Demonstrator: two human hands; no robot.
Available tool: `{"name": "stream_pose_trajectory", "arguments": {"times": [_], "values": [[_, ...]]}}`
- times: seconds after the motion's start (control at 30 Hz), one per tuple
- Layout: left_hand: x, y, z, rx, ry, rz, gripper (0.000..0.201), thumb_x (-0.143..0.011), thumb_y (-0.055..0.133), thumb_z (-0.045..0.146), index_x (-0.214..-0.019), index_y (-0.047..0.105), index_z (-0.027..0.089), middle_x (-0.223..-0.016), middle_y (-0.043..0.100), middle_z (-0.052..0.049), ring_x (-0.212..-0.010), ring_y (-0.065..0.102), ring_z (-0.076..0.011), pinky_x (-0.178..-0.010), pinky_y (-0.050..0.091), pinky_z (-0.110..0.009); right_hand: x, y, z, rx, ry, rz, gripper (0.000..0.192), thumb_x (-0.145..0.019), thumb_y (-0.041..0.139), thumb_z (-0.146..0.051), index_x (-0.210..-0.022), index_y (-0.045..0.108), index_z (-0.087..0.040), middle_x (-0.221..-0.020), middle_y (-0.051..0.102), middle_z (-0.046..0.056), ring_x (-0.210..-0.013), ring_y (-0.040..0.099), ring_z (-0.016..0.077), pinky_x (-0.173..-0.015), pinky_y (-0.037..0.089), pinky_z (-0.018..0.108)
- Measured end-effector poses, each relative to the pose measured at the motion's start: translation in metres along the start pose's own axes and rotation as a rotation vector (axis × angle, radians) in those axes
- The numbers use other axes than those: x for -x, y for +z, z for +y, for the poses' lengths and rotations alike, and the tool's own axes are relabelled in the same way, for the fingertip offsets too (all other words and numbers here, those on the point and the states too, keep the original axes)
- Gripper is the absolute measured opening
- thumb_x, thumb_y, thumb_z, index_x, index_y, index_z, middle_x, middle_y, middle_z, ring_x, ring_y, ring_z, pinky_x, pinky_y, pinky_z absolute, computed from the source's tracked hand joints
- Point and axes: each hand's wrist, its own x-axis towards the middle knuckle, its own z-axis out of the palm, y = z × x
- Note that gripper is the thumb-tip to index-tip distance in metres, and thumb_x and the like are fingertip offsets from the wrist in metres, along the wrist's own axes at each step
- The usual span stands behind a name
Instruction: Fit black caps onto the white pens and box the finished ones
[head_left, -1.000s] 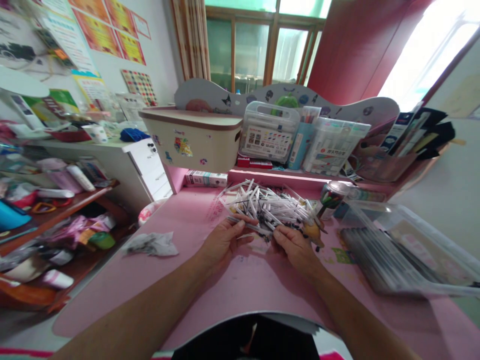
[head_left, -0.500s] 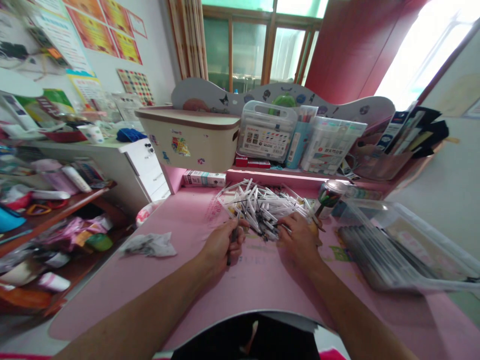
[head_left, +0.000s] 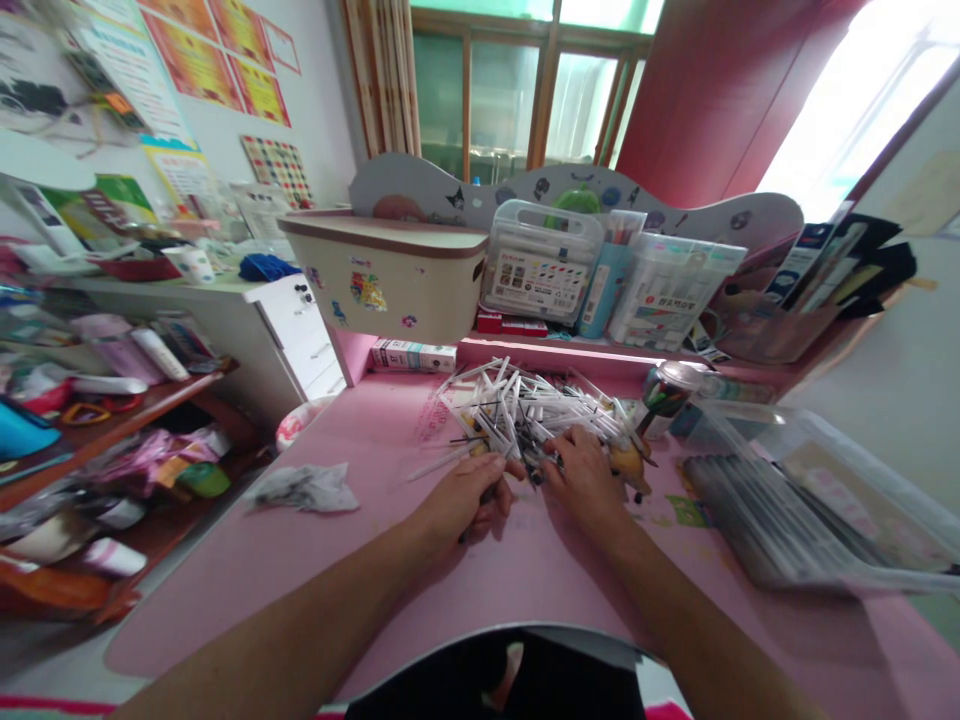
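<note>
My left hand is closed low over the desk, in front of the pile. A dark pen-like stick pokes out below its curled fingers; the rest is hidden. My right hand is at the near edge of a heap of thin white and black pen parts. Its fingers are bent and drawn together among the pieces, and what they pinch is too small to make out. A yellowish-brown object lies just right of that hand. One whitish stick sticks out from the heap's left side.
A clear plastic box with several grey pens stands on the pink desk at right. Behind the heap are a can and a shelf with a beige bin and marker cases. A crumpled tissue lies left.
My left hand has shifted right and slightly down, turning so the dark stick shows less. My right hand has moved a little left. A whitish stick now lies out at the heap's left.
</note>
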Motion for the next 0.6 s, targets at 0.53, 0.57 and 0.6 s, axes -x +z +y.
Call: {"name": "stream_pose_trajectory", "arguments": {"times": [0.53, 0.57, 0.6], "values": [[0.002, 0.009, -0.009, -0.046, 0.06, 0.001, 0.037, -0.085, 0.059, 0.033, -0.116, 0.059, 0.012, -0.058, 0.057, 0.002, -0.046, 0.046, -0.0077, -0.043, 0.028, -0.017, 0.004, -0.03, -0.003, -0.881, 0.219, -0.076, 0.022, -0.087, 0.053, -0.038, -0.083, 0.065, -0.02, -0.062, 0.054, -0.001, -0.058, 0.049, 0.015, -0.055, 0.038, 0.027], [0.002, 0.009, -0.01, -0.052, 0.071, -0.005, 0.036, -0.085, 0.059, 0.034, -0.114, 0.06, 0.012, -0.057, 0.057, 0.002, -0.048, 0.048, -0.0087, -0.046, 0.031, -0.018, 0.004, -0.029, -0.003, -0.926, 0.247, -0.096, 0.021, -0.086, 0.055, -0.039, -0.084, 0.064, -0.02, -0.058, 0.051, -0.003, -0.054, 0.046, 0.0139, -0.051, 0.036, 0.026], [0.001, 0.009, -0.01, -0.071, 0.079, -0.014, 0.036, -0.085, 0.059, 0.034, -0.113, 0.061, 0.012, -0.057, 0.057, 0.002, -0.049, 0.049, -0.0094, -0.048, 0.033, -0.019, 0.004, -0.027, -0.003, -0.965, 0.274, -0.112, 0.02, -0.086, 0.056, -0.039, -0.085, 0.064, -0.02, -0.056, 0.048, -0.004, -0.05, 0.043, 0.0127, -0.048, 0.033, 0.025]]}}
